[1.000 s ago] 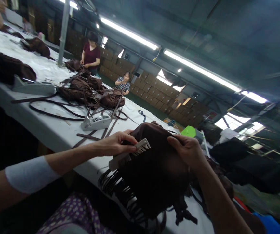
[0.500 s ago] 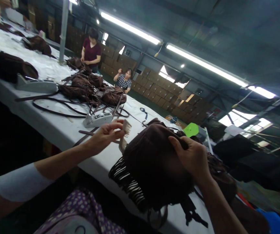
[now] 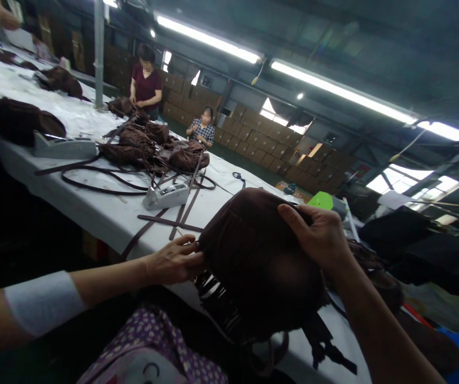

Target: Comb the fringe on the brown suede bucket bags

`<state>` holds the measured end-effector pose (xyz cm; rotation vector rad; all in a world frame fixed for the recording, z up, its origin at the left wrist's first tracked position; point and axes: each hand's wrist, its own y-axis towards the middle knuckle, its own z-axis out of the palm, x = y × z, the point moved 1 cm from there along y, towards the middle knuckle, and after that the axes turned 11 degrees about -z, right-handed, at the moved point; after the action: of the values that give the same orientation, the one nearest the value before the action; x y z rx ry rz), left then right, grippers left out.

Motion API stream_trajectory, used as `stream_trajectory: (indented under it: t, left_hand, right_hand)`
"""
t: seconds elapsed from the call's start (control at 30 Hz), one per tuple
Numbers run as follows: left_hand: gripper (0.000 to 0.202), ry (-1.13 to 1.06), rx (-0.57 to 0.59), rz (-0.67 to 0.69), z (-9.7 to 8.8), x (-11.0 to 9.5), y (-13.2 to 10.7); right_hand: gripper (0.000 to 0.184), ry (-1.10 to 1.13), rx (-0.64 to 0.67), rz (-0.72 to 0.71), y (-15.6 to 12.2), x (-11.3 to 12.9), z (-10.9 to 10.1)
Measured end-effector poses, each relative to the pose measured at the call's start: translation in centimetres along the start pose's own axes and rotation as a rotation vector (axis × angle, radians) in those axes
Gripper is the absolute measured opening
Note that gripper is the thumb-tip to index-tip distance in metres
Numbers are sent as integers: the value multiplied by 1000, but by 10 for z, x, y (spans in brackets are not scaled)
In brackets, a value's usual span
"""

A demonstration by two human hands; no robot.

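A dark brown fringed bag (image 3: 261, 261) is held up over the near table edge. My right hand (image 3: 321, 232) grips its upper right side, thumb on the front and fingers behind. At the bag's left edge, just above the dark fringe (image 3: 219, 304), is my left hand (image 3: 177, 260) with its fingers curled. The pale comb seen in that hand half a second ago is now largely hidden by the fingers and the bag. Dark straps with a knotted end (image 3: 325, 346) hang below the bag.
On the white table (image 3: 133, 213) are tape dispensers (image 3: 167, 196), a pile of brown bags (image 3: 145, 141) and loose straps (image 3: 105, 181). Two people (image 3: 146, 85) work across the table. A metal post (image 3: 98, 58) rises from it. Stacked cartons (image 3: 253, 141) line the back.
My left hand has moved down and right, from beside the bag with the comb showing, to the bag's left edge by the fringe. My right hand keeps its grip on the bag.
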<state>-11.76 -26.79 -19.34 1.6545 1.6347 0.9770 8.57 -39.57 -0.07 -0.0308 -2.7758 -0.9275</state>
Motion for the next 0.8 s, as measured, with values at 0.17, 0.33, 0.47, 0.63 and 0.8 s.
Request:
stream_trajectory:
  t: [0.17,0.33,0.47,0.63,0.8]
  left_hand:
    - [11,-40,55,-43,21,10,1]
    - [16,-42,164,17,27,11,4]
    - [17,-25,260,9,37,13,1]
    - [17,-85,308,-41,38,9,-17]
    - [17,-139,403,-103,23,-12,-63]
  right_hand:
    - [48,102,48,34,4,4,-8]
    - [49,153,67,99,6,-5,-13]
    - [51,185,65,129,7,-13,-13]
    - [54,249,130,184,3,-21,-6]
    - [52,349,352,186,1,-38,29]
